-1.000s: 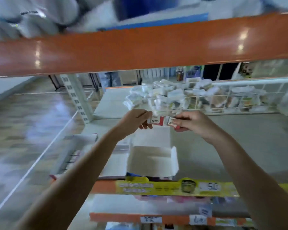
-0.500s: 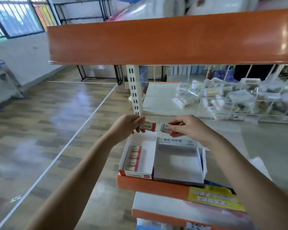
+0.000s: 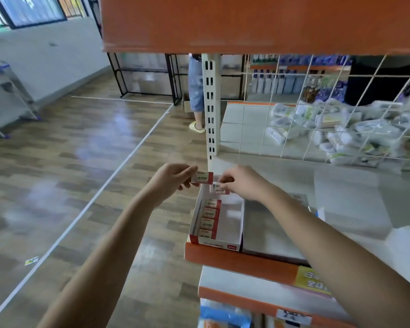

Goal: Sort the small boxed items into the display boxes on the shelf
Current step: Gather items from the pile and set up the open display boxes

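My left hand [image 3: 169, 178] pinches a small white and red boxed item [image 3: 202, 178] marked 2B, held above the far end of the red and white display box [image 3: 232, 223]. My right hand [image 3: 242, 182] pinches a second boxed item [image 3: 219, 188], slightly lower, over the same box's far end. Inside the display box, a row of several like items [image 3: 208, 220] lies along its left side; its right side is bare. A second, grey display box [image 3: 268, 230] stands just to its right with nothing visible in it.
The boxes sit at the left end of an orange-edged shelf [image 3: 242, 262]. An orange shelf [image 3: 258, 22] hangs overhead. A white upright post [image 3: 211, 102] and a wire grid [image 3: 329, 110] with bagged goods stand behind. A person's legs [image 3: 196, 91] are beyond the post.
The view has swung left and closer to the shelf end. Both hands have dropped toward the red and white display box, and my right hand's item now sits lower than the left one.
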A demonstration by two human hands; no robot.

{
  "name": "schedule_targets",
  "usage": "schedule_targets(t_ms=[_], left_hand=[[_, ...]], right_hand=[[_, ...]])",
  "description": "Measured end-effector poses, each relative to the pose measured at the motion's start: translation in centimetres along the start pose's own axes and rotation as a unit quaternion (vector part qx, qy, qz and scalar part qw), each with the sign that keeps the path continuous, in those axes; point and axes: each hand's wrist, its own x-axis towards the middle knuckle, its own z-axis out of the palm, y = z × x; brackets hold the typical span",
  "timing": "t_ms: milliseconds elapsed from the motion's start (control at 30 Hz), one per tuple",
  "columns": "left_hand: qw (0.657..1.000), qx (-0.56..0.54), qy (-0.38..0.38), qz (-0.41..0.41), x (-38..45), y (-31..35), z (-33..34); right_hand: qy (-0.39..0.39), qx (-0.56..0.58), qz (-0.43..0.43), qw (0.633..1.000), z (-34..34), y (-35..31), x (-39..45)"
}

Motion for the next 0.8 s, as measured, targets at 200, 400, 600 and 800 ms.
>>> schedule_targets(t_ms=[200,400,600,800], left_hand=[[1.0,-0.01,-0.017,0.002,0.2,-1.0,-0.3],[0.999,-0.026,-0.034,0.002,0.5,-1.7,-0.6],[0.999,-0.007,-0.031,-0.004,1.0,-2.2,-0.3],[1.0,0.009,-0.022,0.003,2.0,-1.9,-0.1]], right_hand=[[-0.009,-0.028,0.006,1.0,1.3,-0.4,1.2],[-0.017,-0.03,0.008,0.999,1.8,-0.1,1.6],[-0.003,-0.064,0.009,0.998,2.3,0.0,1.6],[0.018,-0.093,0.014,0.995,2.7,-0.1,1.5]])
